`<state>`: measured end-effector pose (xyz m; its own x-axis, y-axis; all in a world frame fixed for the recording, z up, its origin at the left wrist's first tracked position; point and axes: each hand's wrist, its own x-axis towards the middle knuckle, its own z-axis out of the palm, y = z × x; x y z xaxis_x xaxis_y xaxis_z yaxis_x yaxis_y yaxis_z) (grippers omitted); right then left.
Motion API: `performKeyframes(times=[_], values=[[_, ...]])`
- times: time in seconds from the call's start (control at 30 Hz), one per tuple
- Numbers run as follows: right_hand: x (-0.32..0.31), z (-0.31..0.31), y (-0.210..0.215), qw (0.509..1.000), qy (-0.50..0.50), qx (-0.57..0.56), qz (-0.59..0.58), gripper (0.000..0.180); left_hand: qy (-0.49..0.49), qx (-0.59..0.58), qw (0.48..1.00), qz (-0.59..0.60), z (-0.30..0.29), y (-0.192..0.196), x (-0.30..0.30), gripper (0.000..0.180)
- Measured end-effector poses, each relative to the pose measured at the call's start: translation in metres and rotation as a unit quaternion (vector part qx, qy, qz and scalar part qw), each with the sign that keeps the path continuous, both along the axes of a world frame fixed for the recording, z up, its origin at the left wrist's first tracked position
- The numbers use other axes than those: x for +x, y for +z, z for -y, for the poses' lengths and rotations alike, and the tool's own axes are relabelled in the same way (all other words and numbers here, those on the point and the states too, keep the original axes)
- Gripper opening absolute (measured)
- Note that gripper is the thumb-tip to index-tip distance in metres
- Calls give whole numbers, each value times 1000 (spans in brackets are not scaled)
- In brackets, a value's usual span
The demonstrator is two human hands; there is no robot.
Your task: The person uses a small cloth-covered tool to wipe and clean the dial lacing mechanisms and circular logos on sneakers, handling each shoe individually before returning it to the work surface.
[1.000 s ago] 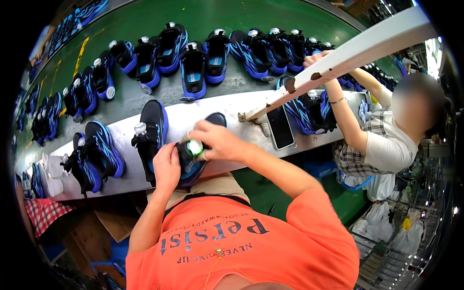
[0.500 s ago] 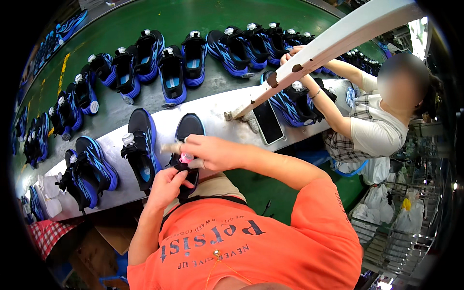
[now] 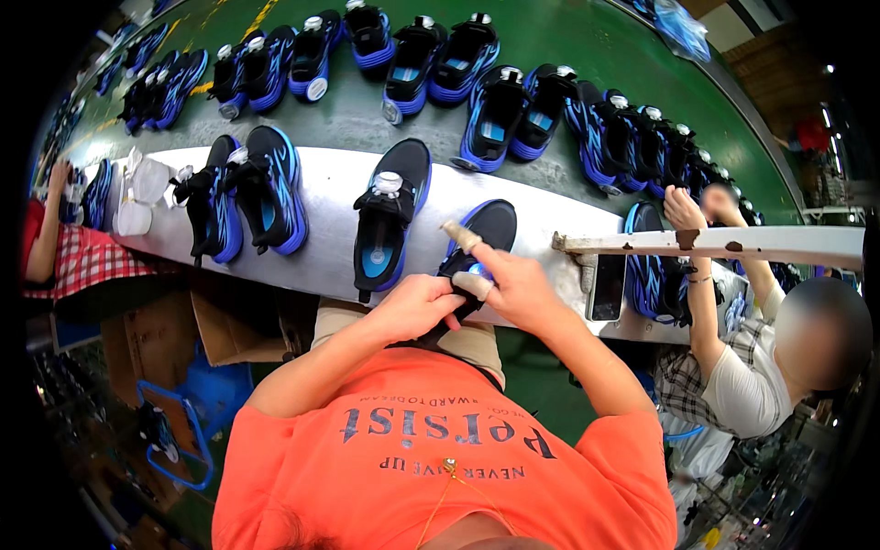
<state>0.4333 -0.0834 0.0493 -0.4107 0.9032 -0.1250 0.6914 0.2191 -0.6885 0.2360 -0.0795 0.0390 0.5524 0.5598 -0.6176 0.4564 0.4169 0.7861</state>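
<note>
A black and blue sneaker lies on the metal bench in front of me, toe pointing away. On its tongue a small round dial glows blue. My left hand is closed at the shoe's opening, its fingertips pinching the dark collar or tongue; the exact grip is partly hidden. Over the shoe's right side is my right hand, index finger and thumb spread on either side of the dial. Beige wraps cover both of these fingertips. Left of this shoe stands another sneaker with a clear dial.
A pair of sneakers and clear plastic pieces stand farther left on the bench. Many sneakers line the green belt beyond. To my right are a white bar, a phone and a co-worker's arm.
The view has turned, shifting the bench and shoes in the picture. The dial's glow has gone from pink to blue. My right index finger and thumb have spread apart.
</note>
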Motion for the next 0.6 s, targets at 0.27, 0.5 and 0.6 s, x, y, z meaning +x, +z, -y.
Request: performKeyframes(times=[0.27, 0.5, 0.6], values=[[6, -24, 14, 993, 34, -107, -22, 54, -30, 236, 971, 33, 12, 20, -22, 22], [-42, -119, 18, 986, 128, 0, -102, 74, 268, 455, 835, -153, -17, -35, -71, 29], [-63, -142, -13, 971, 228, 16, -73, 65, 274, 417, 856, -134, -28, -40, -56, 29]])
